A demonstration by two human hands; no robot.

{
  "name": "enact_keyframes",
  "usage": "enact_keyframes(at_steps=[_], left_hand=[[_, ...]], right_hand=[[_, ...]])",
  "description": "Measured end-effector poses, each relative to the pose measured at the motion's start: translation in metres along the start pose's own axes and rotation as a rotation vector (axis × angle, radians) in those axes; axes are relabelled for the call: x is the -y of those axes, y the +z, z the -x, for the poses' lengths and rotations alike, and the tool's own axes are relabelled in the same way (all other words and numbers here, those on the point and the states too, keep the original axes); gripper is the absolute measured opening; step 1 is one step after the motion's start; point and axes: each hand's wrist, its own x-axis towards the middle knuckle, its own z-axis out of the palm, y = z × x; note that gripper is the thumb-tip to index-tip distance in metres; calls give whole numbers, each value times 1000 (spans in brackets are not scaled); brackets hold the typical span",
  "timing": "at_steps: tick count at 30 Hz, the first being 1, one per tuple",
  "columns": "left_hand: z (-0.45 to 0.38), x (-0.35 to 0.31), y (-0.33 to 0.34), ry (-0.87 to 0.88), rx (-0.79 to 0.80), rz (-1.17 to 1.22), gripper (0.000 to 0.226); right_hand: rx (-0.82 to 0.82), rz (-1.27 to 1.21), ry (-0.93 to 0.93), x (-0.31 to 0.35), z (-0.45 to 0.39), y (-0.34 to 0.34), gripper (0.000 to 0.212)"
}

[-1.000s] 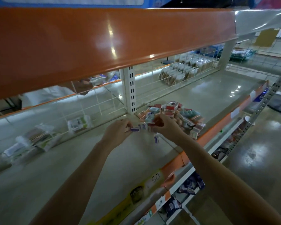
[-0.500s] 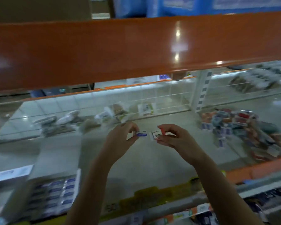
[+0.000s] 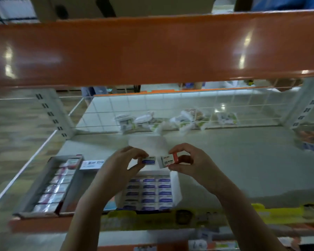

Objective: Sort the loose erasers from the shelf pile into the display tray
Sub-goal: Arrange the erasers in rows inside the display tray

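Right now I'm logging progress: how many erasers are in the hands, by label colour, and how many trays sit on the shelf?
Blue-label eraser, in the left hand: 1
Red-ended 2B eraser, in the right hand: 1
Trays, one grey and one white: 2
Total: 4

Dim, greenish indoor light from overhead lamps. Bright glare patches on glossy orange beam (image 3: 152, 51), several smeared into streaks. Small lamp reflections on grey shelf (image 3: 243, 160) behind wire grid (image 3: 170, 109). Motion blur throughout, strongest at left and right edges and along bottom. Packets (image 3: 152, 120) at back soft, unreadable. Centre sharpest: "2B" legible on eraser (image 3: 168, 161). Wide-angle bend bows beam and shelf edges. Soft shadow under forearms.
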Motion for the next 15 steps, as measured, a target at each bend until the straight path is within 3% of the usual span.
enact_keyframes(at_steps=[15], left_hand=[[67,113,-54,-62,-117,-41,24]], right_hand=[[60,307,-168,13,-33,132,28]])
